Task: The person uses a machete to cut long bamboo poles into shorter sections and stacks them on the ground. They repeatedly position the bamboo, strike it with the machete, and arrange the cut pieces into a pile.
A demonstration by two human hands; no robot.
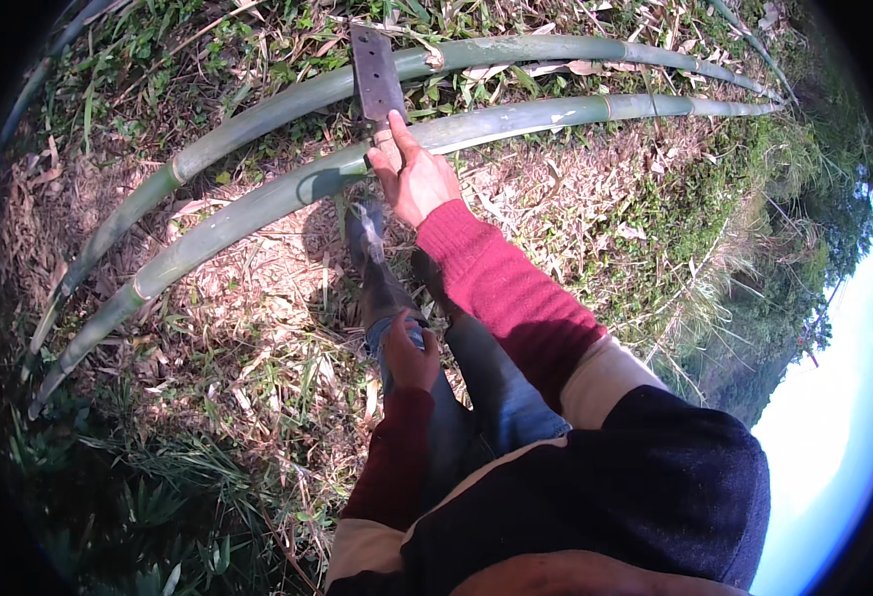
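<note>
My right hand (427, 184) is wrapped round the handle of a broad chopping knife (377, 74), its index finger stretched toward the blade. The flat, dark blade has several holes and points away from me, across two long green bamboo poles. Just beside the hand lies the nearer bamboo pole (233, 223); the blade overlaps the farther bamboo pole (288, 104). Whether the blade touches either one, I cannot tell. My left hand (412, 356) is by my knee with thumb and fingers apart, holding nothing visible. Red-cuffed sleeves cover both forearms.
Dry leaves and cut straw (258, 288) cover the ground around my legs, with green weeds (198, 45) beyond the poles. My boots (382, 283) stand close to the nearer pole. Shaded plants (148, 497) grow at lower left; a bushy slope (754, 278) rises at right.
</note>
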